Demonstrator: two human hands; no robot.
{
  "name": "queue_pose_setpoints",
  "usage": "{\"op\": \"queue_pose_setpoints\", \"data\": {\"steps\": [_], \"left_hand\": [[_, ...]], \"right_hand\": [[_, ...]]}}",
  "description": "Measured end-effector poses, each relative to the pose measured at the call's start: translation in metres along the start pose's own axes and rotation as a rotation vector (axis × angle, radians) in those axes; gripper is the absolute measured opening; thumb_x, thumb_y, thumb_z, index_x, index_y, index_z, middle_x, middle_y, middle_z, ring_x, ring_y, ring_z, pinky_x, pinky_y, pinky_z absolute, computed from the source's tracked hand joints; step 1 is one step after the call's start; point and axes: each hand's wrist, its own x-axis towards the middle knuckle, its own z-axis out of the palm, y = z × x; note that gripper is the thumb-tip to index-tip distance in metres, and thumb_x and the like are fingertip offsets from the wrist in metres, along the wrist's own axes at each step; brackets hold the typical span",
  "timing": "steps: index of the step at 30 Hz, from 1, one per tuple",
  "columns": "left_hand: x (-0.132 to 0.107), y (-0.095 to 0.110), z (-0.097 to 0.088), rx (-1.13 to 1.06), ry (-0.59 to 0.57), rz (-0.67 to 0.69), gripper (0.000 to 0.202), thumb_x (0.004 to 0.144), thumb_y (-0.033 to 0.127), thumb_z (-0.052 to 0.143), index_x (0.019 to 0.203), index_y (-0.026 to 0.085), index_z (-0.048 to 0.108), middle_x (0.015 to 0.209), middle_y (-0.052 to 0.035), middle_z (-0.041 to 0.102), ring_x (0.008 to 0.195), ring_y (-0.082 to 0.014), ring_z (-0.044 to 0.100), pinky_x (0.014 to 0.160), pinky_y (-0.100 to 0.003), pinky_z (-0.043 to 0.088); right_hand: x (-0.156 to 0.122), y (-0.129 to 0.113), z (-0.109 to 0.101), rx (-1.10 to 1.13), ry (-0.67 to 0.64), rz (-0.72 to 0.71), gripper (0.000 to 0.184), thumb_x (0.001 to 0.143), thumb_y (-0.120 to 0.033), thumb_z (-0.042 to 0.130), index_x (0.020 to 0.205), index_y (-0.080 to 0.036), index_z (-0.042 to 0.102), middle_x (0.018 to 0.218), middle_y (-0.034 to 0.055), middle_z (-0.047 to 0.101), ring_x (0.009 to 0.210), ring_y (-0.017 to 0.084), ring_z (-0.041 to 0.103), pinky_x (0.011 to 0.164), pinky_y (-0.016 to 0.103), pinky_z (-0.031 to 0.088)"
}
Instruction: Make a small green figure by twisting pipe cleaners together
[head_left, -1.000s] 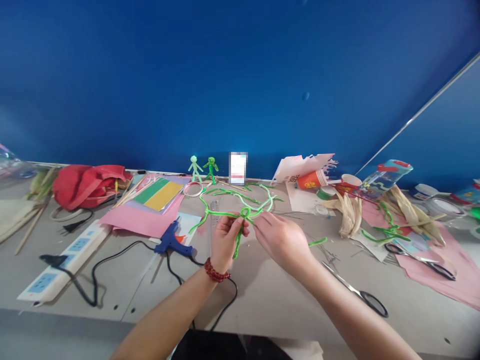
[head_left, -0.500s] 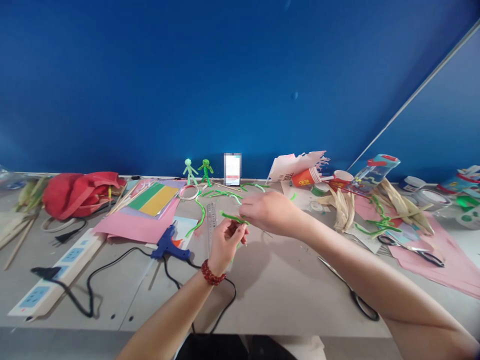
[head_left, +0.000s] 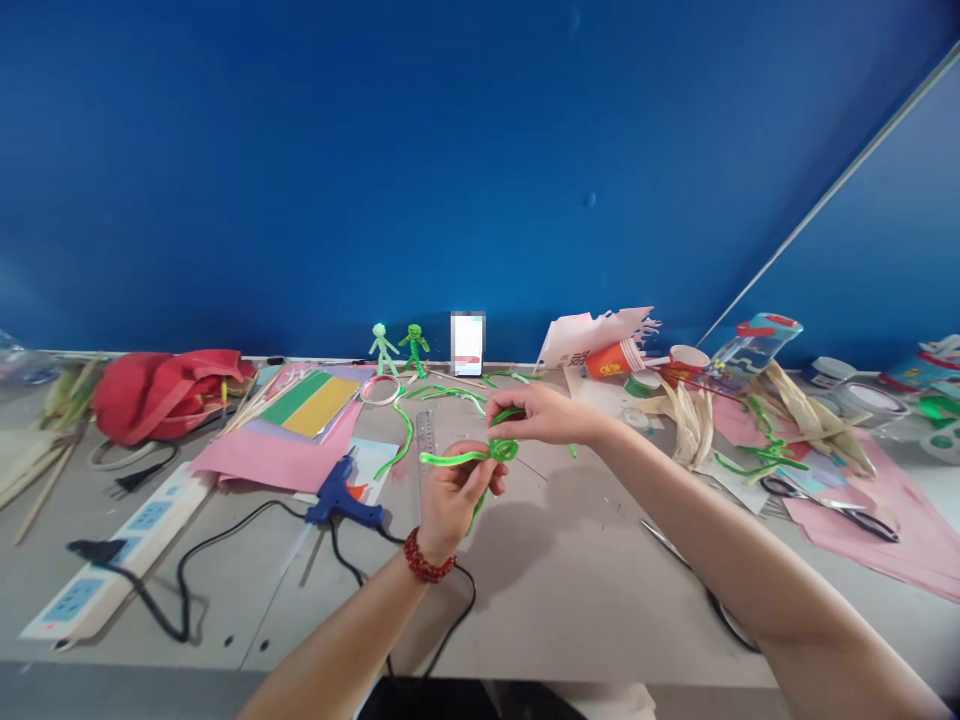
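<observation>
Between my hands is a bright green pipe cleaner [head_left: 504, 450], wound into a small coil with one loose end stretching left and another hanging below. My left hand [head_left: 459, 488], with a red bead bracelet at the wrist, pinches it from below. Thumb and fingers of my right hand [head_left: 541, 414] are closed on the pipe cleaner at the top of the coil. Behind stand two green pipe-cleaner figures [head_left: 415, 350], one pale and one darker. More green pipe cleaners [head_left: 405, 440] lie on the table near a clear ruler [head_left: 425, 440].
A blue glue gun [head_left: 343, 497] with a black cord lies at left, near a white power strip [head_left: 127, 550]. A phone [head_left: 468, 345] leans on the blue wall. Scissors [head_left: 832, 505], red paper cups [head_left: 615, 358], corn husks and pink paper lie at right.
The coiled part of the green pipe cleaner has come into view between my hands. My right hand has shifted slightly and its fingers now pinch the top of the coil.
</observation>
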Motion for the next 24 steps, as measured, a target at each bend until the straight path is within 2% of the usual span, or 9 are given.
{"op": "queue_pose_setpoints", "data": {"steps": [4, 8, 12, 16, 18, 22, 24], "left_hand": [[0.002, 0.004, 0.003, -0.079, 0.041, -0.021, 0.025, 0.073, 0.034, 0.077, 0.084, 0.016, 0.063, 0.067, -0.0044, 0.072, 0.052, -0.0147, 0.063, 0.053, -0.029, 0.052], [0.006, 0.003, 0.001, -0.136, 0.093, -0.011, 0.022, 0.074, 0.031, 0.076, 0.085, 0.016, 0.064, 0.069, -0.0048, 0.072, 0.052, -0.0131, 0.062, 0.052, -0.027, 0.05], [0.01, 0.0, -0.002, -0.152, 0.153, 0.019, 0.02, 0.075, 0.03, 0.075, 0.086, 0.017, 0.065, 0.07, -0.0038, 0.072, 0.055, -0.0127, 0.063, 0.052, -0.025, 0.049], [0.01, 0.001, -0.002, -0.138, 0.183, 0.06, 0.021, 0.075, 0.03, 0.076, 0.086, 0.017, 0.064, 0.069, -0.0036, 0.072, 0.056, -0.0138, 0.064, 0.052, -0.026, 0.05], [0.009, 0.001, -0.001, -0.125, 0.183, 0.069, 0.022, 0.076, 0.03, 0.076, 0.087, 0.016, 0.063, 0.07, -0.0041, 0.073, 0.056, -0.0142, 0.065, 0.052, -0.026, 0.05], [0.009, -0.001, -0.002, -0.107, 0.175, 0.086, 0.021, 0.078, 0.031, 0.074, 0.087, 0.016, 0.062, 0.07, -0.0042, 0.073, 0.056, -0.0139, 0.065, 0.053, -0.026, 0.05], [0.01, -0.002, -0.003, -0.091, 0.18, 0.1, 0.021, 0.078, 0.031, 0.074, 0.086, 0.016, 0.061, 0.069, -0.0039, 0.072, 0.055, -0.0132, 0.064, 0.052, -0.026, 0.05]], "right_hand": [[-0.007, 0.016, 0.014, 0.227, 0.022, 0.087, 0.011, 0.083, -0.029, 0.059, 0.082, -0.019, 0.063, 0.066, -0.004, 0.057, 0.056, 0.008, 0.047, 0.051, 0.02, 0.035], [-0.014, 0.021, 0.025, 0.176, 0.193, 0.071, 0.015, 0.084, -0.031, 0.06, 0.079, -0.018, 0.064, 0.068, -0.0023, 0.06, 0.063, 0.011, 0.053, 0.059, 0.021, 0.04], [-0.023, 0.005, 0.035, -0.075, 0.304, 0.068, 0.013, 0.087, -0.026, 0.057, 0.081, -0.02, 0.067, 0.073, -0.0016, 0.065, 0.064, 0.011, 0.055, 0.059, 0.022, 0.038], [-0.032, -0.014, 0.042, -0.357, 0.323, 0.043, 0.015, 0.088, -0.018, 0.053, 0.084, -0.022, 0.067, 0.081, 0.0002, 0.068, 0.068, 0.013, 0.058, 0.057, 0.023, 0.034], [-0.034, -0.019, 0.046, -0.514, 0.332, 0.075, 0.014, 0.088, -0.018, 0.053, 0.087, -0.021, 0.067, 0.083, 0.0021, 0.069, 0.07, 0.015, 0.059, 0.055, 0.025, 0.031], [-0.036, -0.025, 0.055, -0.858, 0.322, 0.178, 0.012, 0.087, -0.016, 0.054, 0.084, -0.017, 0.066, 0.076, 0.0074, 0.068, 0.057, 0.015, 0.055, 0.047, 0.028, 0.021], [-0.037, -0.03, 0.059, -0.987, 0.297, 0.183, 0.012, 0.084, -0.01, 0.054, 0.079, -0.015, 0.064, 0.07, 0.0078, 0.065, 0.052, 0.013, 0.051, 0.046, 0.029, 0.018]]}}
